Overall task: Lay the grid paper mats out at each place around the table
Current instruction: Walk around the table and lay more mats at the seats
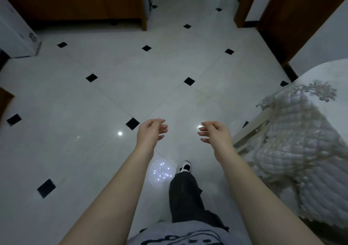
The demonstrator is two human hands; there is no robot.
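No grid paper mats show anywhere; the glossy white tiled floor fills your view, with perhaps the quilted, cloth-covered table at right. Your left hand and right hand hover loosely curled, empty. Fetch the mats first.

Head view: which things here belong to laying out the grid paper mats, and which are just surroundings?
Job-related:
- left hand, empty, fingers loosely curled
- right hand, empty too
- table edge with quilted cloth, at right
No grid paper mats in view.

Surroundings:
- tiled floor
- wooden cabinet
- door frame
- shoe
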